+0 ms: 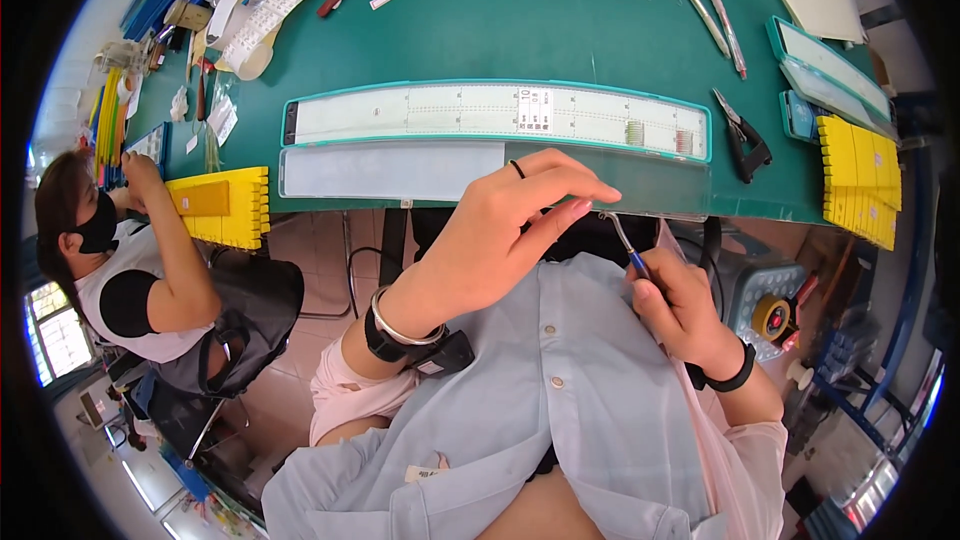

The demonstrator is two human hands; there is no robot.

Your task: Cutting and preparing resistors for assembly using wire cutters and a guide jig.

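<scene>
Right fingers grip the blue-handled tool, tip slanting forward-left; left fingers narrow, hold unclear.

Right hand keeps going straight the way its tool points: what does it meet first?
Likely the fingertips of the left hand, just past the tip of the right hand's tool; depth there is unclear.

The left hand points rightward (fingers gently bent); the right hand curls lower.

The right hand grips a blue-handled tool, its tip near the left hand and teal-edged case.
</scene>
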